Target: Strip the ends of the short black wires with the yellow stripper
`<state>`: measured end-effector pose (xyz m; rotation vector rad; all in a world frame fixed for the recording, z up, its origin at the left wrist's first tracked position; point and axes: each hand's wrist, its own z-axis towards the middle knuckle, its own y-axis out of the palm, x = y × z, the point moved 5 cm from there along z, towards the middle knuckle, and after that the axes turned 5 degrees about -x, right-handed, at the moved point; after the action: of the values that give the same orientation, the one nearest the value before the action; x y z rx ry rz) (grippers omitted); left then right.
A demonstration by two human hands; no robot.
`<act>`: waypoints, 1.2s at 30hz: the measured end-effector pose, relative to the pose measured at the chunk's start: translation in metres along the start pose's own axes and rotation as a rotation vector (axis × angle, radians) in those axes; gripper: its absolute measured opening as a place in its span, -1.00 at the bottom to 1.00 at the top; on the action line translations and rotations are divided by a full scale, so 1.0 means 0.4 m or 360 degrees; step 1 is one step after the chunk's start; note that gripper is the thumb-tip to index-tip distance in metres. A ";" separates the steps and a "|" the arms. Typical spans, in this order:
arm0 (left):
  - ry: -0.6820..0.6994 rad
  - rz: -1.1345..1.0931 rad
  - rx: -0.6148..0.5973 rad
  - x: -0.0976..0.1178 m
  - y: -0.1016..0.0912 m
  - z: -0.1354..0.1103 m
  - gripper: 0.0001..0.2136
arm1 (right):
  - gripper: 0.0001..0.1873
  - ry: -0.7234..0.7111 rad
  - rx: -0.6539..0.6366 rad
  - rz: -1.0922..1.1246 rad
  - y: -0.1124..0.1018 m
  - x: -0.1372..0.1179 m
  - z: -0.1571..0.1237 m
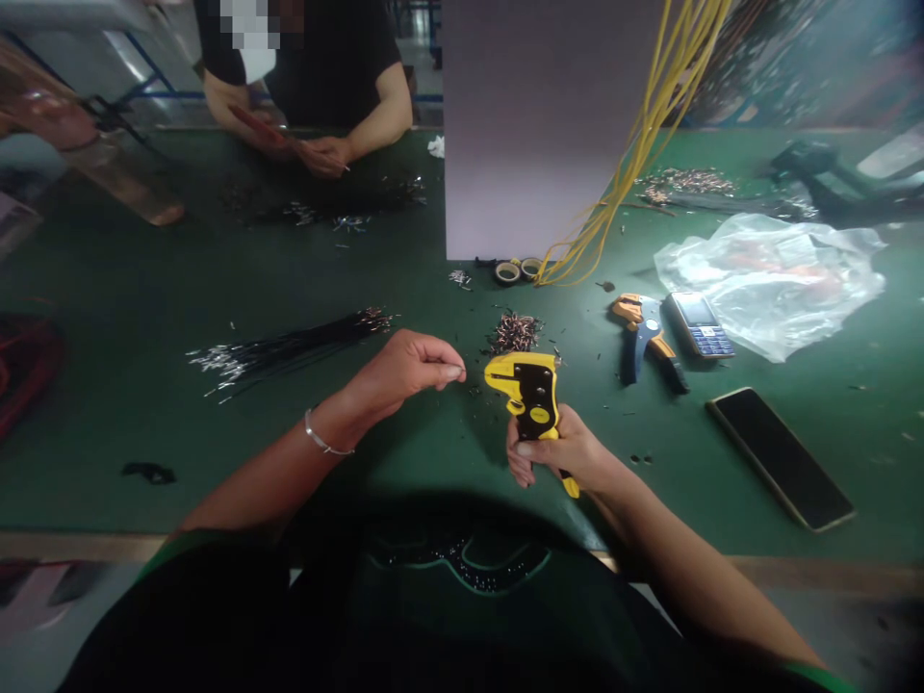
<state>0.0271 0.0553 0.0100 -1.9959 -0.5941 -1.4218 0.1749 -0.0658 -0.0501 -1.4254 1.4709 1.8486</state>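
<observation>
The right hand (552, 448) is wrapped round the grip of a yellow and black plastic wire-stripping tool (535, 385), upright above the dark green counter (433, 452). Left of it, the left hand (411, 371) has thumb and fingertips pressed together; whether anything thin sits between them cannot be told.

Just beyond the tool's head, and partly hidden by it, lies a heap of copper-coloured clippings (515, 330). A bundle of thin black wires with silvery ends (289, 350) lies beyond the left forearm. Farther back, a tall pale grey panel (541, 125) blocks the view across the middle; long yellow wires (625, 192) hang beside it, down to two small dark tape rolls (507, 273).

To the right are a blue and orange hand tool (636, 348), a keypad phone (700, 325), a crumpled clear plastic bag (786, 289) and a black smartphone (782, 459). Across the counter, a co-worker's hand (324, 156) holds something small.
</observation>
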 end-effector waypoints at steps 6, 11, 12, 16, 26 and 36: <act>0.0028 -0.0032 0.0048 -0.017 -0.002 0.009 -0.89 | -0.78 0.0000 0.0040 -0.0006 -0.001 0.004 0.003; 0.0054 -0.0013 0.0067 -0.027 -0.003 0.018 -0.89 | -0.77 0.0012 0.0113 -0.0010 -0.005 0.012 0.005; 0.0062 -0.0007 0.0075 -0.026 -0.004 0.019 -0.89 | -0.77 0.0011 0.0126 -0.0016 -0.006 0.013 0.005; 0.0070 0.0004 0.0099 -0.028 -0.008 0.023 -0.93 | -0.75 0.0019 0.0154 -0.0043 -0.007 0.015 0.006; 0.0005 -0.0022 0.0163 -0.036 0.000 0.024 -0.94 | -0.75 0.0064 0.0333 0.0086 -0.024 0.031 0.002; 0.0131 0.0124 0.0248 -0.021 -0.020 0.018 -0.91 | -0.82 -0.0130 0.0355 0.0160 -0.066 -0.021 0.002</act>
<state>0.0240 0.0658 0.0021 -1.8111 -0.5666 -1.3610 0.1987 -0.0528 -0.0560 -1.1780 1.6750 1.7144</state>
